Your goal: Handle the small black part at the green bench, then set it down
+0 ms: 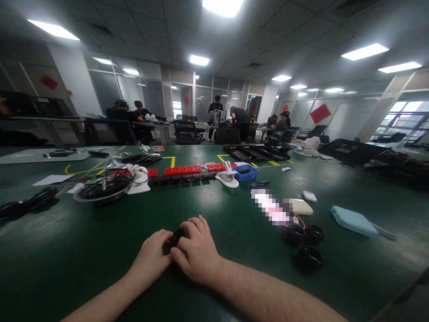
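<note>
Both my hands rest together on the green table [100, 250] in front of me. My left hand [150, 257] and my right hand [196, 250] close around a small black round object [174, 237], mostly hidden between the fingers. To the right, three black round rings [304, 243] lie on the table, apart from my hands.
A metal bowl of black cables [102, 188] sits at the left. A row of red power strips [182, 170], a white clamp-like part [228, 176] and a blue bin [246, 172] lie beyond. A light blue pad [353, 220] lies right. Several people work at desks far behind.
</note>
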The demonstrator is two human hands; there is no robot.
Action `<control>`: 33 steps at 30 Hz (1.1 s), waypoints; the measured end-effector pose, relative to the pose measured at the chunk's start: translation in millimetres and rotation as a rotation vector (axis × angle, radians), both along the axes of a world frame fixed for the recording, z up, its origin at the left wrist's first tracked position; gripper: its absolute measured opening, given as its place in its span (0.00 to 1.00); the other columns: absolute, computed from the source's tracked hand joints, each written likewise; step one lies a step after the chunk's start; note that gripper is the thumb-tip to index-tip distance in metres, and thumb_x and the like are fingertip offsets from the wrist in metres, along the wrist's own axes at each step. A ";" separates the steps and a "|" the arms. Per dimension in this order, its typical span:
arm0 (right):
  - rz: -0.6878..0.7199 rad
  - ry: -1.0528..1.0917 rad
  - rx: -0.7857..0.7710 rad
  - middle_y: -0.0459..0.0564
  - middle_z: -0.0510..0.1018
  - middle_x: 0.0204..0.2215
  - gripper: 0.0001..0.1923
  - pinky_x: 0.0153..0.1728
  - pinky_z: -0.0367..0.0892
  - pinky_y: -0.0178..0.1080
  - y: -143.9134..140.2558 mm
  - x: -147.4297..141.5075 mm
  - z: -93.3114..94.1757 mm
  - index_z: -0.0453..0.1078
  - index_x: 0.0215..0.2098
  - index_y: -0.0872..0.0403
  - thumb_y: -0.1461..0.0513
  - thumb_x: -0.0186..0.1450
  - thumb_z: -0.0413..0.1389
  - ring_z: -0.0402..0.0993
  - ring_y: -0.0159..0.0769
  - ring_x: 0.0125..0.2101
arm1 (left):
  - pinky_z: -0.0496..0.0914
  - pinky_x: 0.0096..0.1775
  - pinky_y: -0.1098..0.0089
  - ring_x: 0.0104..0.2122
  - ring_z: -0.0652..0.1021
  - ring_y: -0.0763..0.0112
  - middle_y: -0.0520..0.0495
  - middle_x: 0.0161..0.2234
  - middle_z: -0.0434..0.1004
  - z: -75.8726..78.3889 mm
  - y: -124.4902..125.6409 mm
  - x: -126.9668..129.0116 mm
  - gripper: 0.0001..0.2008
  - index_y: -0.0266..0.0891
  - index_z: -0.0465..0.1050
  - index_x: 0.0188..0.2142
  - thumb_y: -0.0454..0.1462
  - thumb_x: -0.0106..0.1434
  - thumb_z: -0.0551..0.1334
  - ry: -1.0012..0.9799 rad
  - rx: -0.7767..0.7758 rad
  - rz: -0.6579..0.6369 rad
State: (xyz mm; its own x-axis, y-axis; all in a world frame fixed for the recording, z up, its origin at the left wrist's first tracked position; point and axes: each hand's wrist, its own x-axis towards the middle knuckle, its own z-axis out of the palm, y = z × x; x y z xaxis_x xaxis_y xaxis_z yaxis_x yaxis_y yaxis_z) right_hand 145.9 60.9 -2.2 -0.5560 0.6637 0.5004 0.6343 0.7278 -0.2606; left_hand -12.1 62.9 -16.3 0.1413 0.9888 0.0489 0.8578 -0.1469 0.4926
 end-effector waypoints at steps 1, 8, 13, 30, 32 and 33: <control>-0.011 -0.002 -0.009 0.50 0.65 0.44 0.11 0.55 0.41 0.49 0.6 0.5 0.3 0.71 0.31 0.53 0.56 0.61 0.51 0.53 0.42 0.49 | 0.63 0.35 0.68 0.32 0.70 0.67 0.50 0.30 0.68 1.0 -0.2 0.2 0.04 0.40 0.64 0.27 0.34 0.49 0.54 -0.002 -0.002 0.001; -0.090 -0.010 -0.057 0.51 0.66 0.43 0.11 0.54 0.42 0.50 2.5 1.0 1.6 0.70 0.30 0.54 0.56 0.61 0.50 0.54 0.42 0.48 | 0.63 0.36 0.68 0.34 0.71 0.66 0.49 0.32 0.69 5.1 -1.6 0.0 0.05 0.39 0.65 0.28 0.36 0.51 0.54 -0.030 -0.016 -0.008; -0.136 -0.020 -0.056 0.53 0.66 0.41 0.13 0.52 0.46 0.51 7.5 1.9 -0.5 0.68 0.32 0.55 0.54 0.61 0.50 0.56 0.43 0.46 | 0.64 0.35 0.68 0.33 0.71 0.66 0.50 0.31 0.69 4.5 -2.5 -0.6 0.08 0.40 0.66 0.28 0.42 0.52 0.56 -0.042 -0.030 0.000; -0.112 -0.043 -0.081 0.55 0.63 0.44 0.20 0.49 0.50 0.51 9.7 2.6 -1.3 0.67 0.34 0.56 0.48 0.58 0.51 0.55 0.44 0.46 | 0.63 0.36 0.68 0.33 0.70 0.66 0.51 0.30 0.68 8.3 -5.5 3.0 0.05 0.39 0.66 0.27 0.39 0.50 0.57 -0.013 -0.048 -0.057; -0.107 -0.042 -0.080 0.55 0.63 0.44 0.21 0.49 0.50 0.51 9.8 2.4 -1.6 0.68 0.33 0.56 0.46 0.57 0.52 0.55 0.44 0.46 | 0.62 0.35 0.68 0.33 0.70 0.66 0.50 0.30 0.68 8.5 -5.5 3.5 0.05 0.39 0.66 0.27 0.37 0.49 0.56 0.000 -0.052 -0.062; -0.106 -0.039 -0.077 0.55 0.63 0.44 0.22 0.49 0.50 0.51 9.9 2.3 -2.0 0.68 0.33 0.56 0.46 0.56 0.53 0.55 0.45 0.46 | 0.62 0.35 0.68 0.33 0.70 0.66 0.50 0.30 0.68 8.5 -5.5 3.7 0.04 0.39 0.66 0.27 0.36 0.49 0.56 0.008 -0.052 -0.070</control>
State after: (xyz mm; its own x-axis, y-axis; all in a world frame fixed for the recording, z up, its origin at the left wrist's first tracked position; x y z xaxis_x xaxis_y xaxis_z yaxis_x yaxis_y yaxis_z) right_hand 148.1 70.8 -4.2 -0.4990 0.7552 0.4250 0.7170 0.6353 -0.2869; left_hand -8.4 57.4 -7.8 0.2100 0.9777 -0.0032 0.8502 -0.1810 0.4943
